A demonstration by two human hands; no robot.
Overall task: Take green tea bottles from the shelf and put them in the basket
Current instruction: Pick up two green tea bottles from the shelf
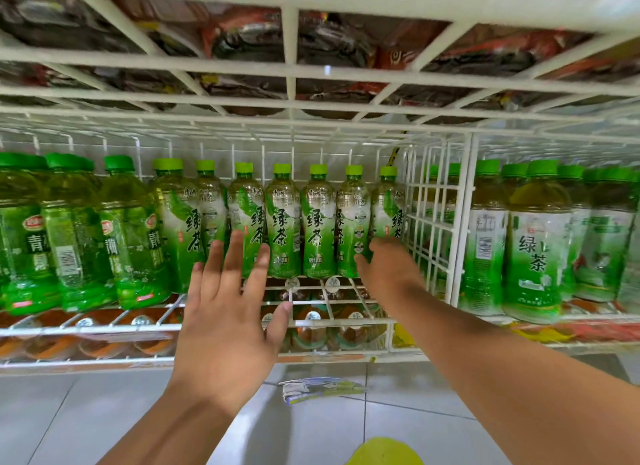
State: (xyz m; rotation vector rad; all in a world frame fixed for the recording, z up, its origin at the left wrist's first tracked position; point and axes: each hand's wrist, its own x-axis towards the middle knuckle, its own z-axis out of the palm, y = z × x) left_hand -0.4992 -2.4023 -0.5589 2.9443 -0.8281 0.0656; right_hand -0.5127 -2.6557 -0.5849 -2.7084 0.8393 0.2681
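I see my left hand (228, 308) held up in front of the white wire shelf (221, 322), fingers spread wide apart and holding nothing. My right hand (384, 267) is pushed in farther, at the bottom of the last two green tea bottles (353, 222) in the row — it is blurry, so I cannot tell if the fingers are closed on a bottle or only touching it. The tea bottles stand straight up, side by side, with bright green caps. To their left stand fatter green bottles (76, 236) of another drink, packed close. To the right a wire wall (433, 215) closes off the row, and behind it stand bigger tea bottles (533, 246). Above my hands a wire rack (291, 59) full of dark snack bags (242, 45) hangs low, so the room over the caps is small. Under the shelf I see orange-topped bottles (311, 322) lying below the wires. The front of the shelf is open toward me. Below is grey tile floor (69, 416), with a bit of something yellow (384, 452) at the bottom edge.
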